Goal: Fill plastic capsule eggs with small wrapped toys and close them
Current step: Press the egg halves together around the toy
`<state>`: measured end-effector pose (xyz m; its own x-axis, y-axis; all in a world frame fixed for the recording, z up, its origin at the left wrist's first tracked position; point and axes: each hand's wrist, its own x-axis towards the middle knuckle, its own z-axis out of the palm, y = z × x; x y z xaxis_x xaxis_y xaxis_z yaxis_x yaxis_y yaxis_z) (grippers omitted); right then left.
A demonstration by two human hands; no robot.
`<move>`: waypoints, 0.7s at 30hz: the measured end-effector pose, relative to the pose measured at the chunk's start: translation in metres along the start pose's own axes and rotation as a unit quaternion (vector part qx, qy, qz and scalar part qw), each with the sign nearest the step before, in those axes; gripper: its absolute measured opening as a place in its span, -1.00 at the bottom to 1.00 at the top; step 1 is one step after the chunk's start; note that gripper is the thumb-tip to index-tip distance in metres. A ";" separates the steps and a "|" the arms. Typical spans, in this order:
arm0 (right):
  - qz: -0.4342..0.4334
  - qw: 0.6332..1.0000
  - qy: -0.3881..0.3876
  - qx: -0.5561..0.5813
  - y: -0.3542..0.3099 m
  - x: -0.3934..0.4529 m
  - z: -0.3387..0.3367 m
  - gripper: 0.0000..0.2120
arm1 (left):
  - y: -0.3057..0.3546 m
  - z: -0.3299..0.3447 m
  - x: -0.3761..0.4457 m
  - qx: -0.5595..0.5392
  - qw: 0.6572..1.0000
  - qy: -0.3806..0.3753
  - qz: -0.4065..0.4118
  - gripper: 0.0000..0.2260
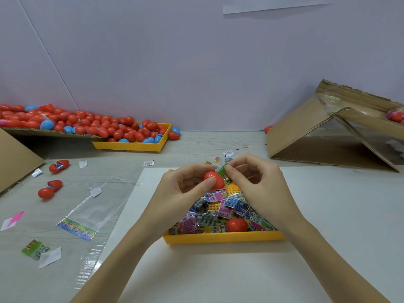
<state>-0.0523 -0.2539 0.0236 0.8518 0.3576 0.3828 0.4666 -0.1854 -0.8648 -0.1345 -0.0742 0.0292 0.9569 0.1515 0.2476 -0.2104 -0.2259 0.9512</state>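
My left hand (185, 182) pinches a red capsule egg half (215, 179) over the near yellow tray (223, 238). My right hand (253, 178) holds a green wrapped toy (223, 171) at the egg half's open side, touching it. The tray is full of several small wrapped toys (218, 211) in pink, blue and green packets. A second red egg piece (237, 224) lies among them near the tray's front edge.
A far yellow tray (131, 146) and a cardboard sheet at back left carry a heap of red and blue eggs (98, 125). Two open red eggs (59, 166) (49, 189) lie at left, with plastic bags and a stray green packet (34, 249). A tipped cardboard box (328, 132) stands at right.
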 end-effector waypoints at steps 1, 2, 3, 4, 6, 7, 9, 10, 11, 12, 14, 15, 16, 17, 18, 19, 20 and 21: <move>0.000 1.000 -0.004 -0.001 0.000 0.000 0.000 -0.95 | 0.000 0.000 0.000 0.000 1.000 0.003 -0.001 -0.76; -0.001 1.000 -0.006 -0.004 0.000 0.000 0.001 -0.95 | 0.000 0.000 0.000 0.000 1.000 0.005 -0.002 -0.77; -0.003 1.000 -0.009 -0.007 0.001 0.000 0.001 -0.94 | 0.000 0.000 0.000 0.001 1.000 0.007 -0.004 -0.78; -0.004 1.000 -0.012 -0.010 0.001 0.000 0.001 -0.93 | 0.000 0.000 0.000 0.002 1.000 0.008 -0.006 -0.78; -0.005 1.000 -0.017 -0.011 0.001 0.000 0.001 -0.92 | 0.000 -0.001 0.000 0.005 1.000 0.007 -0.010 -0.78; -0.004 1.000 -0.019 -0.009 0.001 0.000 0.000 -0.92 | 0.000 -0.001 0.000 0.005 1.000 0.007 -0.012 -0.78; -0.001 1.000 -0.020 -0.002 0.001 0.000 0.000 -0.90 | 0.000 0.000 0.000 0.004 1.000 0.007 -0.015 -0.79; 0.001 1.000 -0.020 0.002 0.001 0.000 0.000 -0.89 | 0.000 0.000 0.000 0.002 1.000 0.008 -0.016 -0.80; 0.002 1.000 -0.019 0.004 0.001 0.000 0.000 -0.88 | 0.001 -0.001 0.000 0.000 1.000 0.009 -0.018 -0.81; 0.002 1.000 -0.020 0.005 0.001 0.000 0.000 -0.88 | 0.001 -0.001 0.000 -0.002 1.000 0.010 -0.019 -0.82; 0.004 1.000 -0.025 0.010 0.001 0.000 0.000 -0.88 | 0.002 -0.002 -0.001 -0.004 1.000 0.012 -0.020 -0.83; 0.005 1.000 -0.028 0.011 0.001 0.000 0.000 -0.89 | 0.002 -0.002 -0.001 -0.005 1.000 0.012 -0.020 -0.83; 0.004 1.000 -0.029 0.010 0.001 0.000 0.001 -0.90 | 0.002 -0.002 0.000 -0.005 1.000 0.012 -0.020 -0.83; 0.003 1.000 -0.028 0.010 0.000 0.000 0.002 -0.91 | 0.002 -0.002 0.000 -0.006 1.000 0.012 -0.021 -0.83; 0.003 1.000 -0.024 0.010 0.001 0.000 0.002 -0.93 | 0.003 -0.002 -0.001 -0.008 1.000 0.012 -0.023 -0.83; 0.005 1.000 -0.018 0.012 0.001 0.000 0.003 -0.93 | 0.003 -0.001 -0.001 -0.008 1.000 0.013 -0.025 -0.83; 0.008 1.000 -0.012 0.015 0.000 0.000 0.003 -0.93 | 0.003 -0.001 0.000 -0.009 1.000 0.014 -0.026 -0.82; 0.012 1.000 -0.009 0.019 0.000 0.000 0.003 -0.93 | 0.003 -0.001 0.000 -0.011 0.999 0.016 -0.027 -0.81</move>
<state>-0.0532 -0.2514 0.0223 0.8576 0.3708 0.3565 0.4367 -0.1588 -0.8855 -0.1354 -0.0737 0.0318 0.9603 0.1940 0.2007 -0.1627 -0.1952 0.9672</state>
